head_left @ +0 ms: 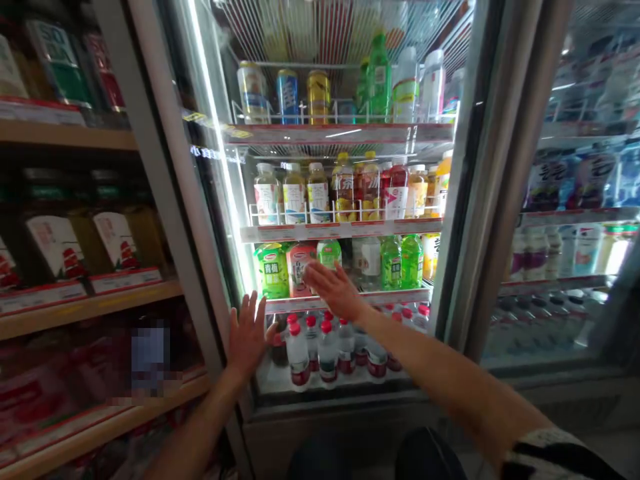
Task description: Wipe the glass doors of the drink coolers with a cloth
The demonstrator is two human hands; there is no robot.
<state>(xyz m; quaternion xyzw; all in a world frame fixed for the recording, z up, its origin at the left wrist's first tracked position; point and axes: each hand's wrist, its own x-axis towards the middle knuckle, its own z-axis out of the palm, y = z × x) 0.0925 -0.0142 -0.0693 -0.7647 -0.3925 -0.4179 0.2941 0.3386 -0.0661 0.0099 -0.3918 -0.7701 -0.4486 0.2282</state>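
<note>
My left hand (249,337), fingers spread, is by the left edge of a lit drinks cooler (345,230), holding nothing I can see. Stretched out in front of the lower shelves is my right hand (336,290), its fingers extended to the left and slightly blurred at the tips. Behind it in view stand a green bottle (329,253), a red-labelled bottle (300,267) and a large green bottle (273,270). Below both hands, clear bottles with red caps (327,353) fill the bottom level. I cannot tell whether either hand touches the glass.
Upper cooler shelves carry cans (287,97) and tea bottles (344,187). A metal door frame (505,180) separates this cooler from another stocked one (565,267) on the right. Wooden shelves (75,303) with dark bottles (55,233) stand on the left. My knees (425,457) show at the bottom.
</note>
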